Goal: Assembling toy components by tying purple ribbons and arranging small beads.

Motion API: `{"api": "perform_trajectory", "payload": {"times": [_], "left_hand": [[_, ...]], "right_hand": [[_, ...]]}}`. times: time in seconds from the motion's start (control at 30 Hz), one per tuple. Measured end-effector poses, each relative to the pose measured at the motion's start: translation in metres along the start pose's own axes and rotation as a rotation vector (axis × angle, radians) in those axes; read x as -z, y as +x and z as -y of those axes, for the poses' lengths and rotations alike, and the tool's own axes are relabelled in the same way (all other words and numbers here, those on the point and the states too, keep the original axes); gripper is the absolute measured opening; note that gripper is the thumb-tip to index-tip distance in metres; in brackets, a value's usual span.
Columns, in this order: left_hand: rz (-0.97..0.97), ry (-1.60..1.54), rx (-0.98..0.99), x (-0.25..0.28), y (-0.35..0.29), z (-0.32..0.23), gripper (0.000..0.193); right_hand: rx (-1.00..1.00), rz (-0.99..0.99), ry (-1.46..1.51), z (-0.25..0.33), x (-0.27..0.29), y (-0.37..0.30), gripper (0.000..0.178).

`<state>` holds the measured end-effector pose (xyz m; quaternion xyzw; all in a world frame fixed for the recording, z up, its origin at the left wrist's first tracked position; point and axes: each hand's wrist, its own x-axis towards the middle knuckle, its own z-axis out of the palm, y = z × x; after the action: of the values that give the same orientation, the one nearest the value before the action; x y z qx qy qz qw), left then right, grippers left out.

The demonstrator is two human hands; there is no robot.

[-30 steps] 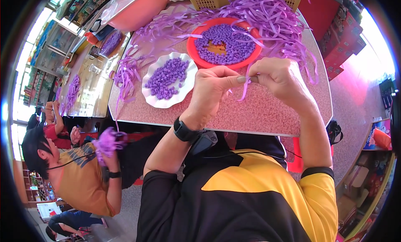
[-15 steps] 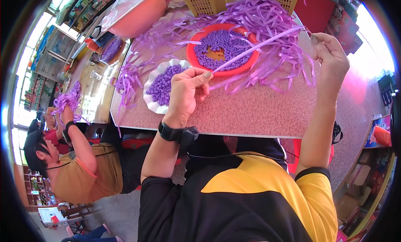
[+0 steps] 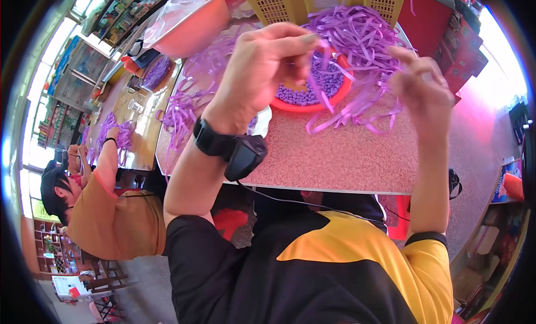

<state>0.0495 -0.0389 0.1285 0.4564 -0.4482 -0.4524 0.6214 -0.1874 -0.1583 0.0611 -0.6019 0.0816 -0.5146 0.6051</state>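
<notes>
My left hand (image 3: 271,64) is raised over the table, thumb and fingers pinching a purple ribbon (image 3: 319,89), which hangs down in front of a red round tray. Small purple beads (image 3: 329,85) lie in that tray, whose red rim (image 3: 298,107) shows on the near side. My right hand (image 3: 422,81) is up at the right, apart from the left one. Motion smears its bent fingers, so anything between them cannot be made out. Beyond the tray is a heap of loose purple ribbons (image 3: 363,33). A white wavy-edged bowl (image 3: 262,123) is mostly hidden behind my left wrist.
A yellow plastic crate (image 3: 329,0) stands at the table's far edge, left of it a pink basin (image 3: 192,28) with clear plastic. More ribbons (image 3: 180,112) hang at the table's left. A co-worker (image 3: 117,223) handles ribbons at a neighbouring wooden table (image 3: 139,139).
My left hand has moved up and away over the tray. The ribbon stretched between both hands now hangs from the left one. My right hand has shifted slightly left and lower.
</notes>
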Motion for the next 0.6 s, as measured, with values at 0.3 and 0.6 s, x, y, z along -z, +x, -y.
{"api": "perform_trajectory", "payload": {"times": [0.3,0.6], "left_hand": [[0.035,0.234,-0.143,0.031,0.067,-0.055,0.016],[-0.613,0.642,-0.227,0.249,0.139,-0.045,0.039]], "right_hand": [[-0.334,0.161,0.139,-0.015,0.025,0.003,0.015],[-0.198,-0.265,-0.312,-0.015,0.021,0.01,0.013]]}}
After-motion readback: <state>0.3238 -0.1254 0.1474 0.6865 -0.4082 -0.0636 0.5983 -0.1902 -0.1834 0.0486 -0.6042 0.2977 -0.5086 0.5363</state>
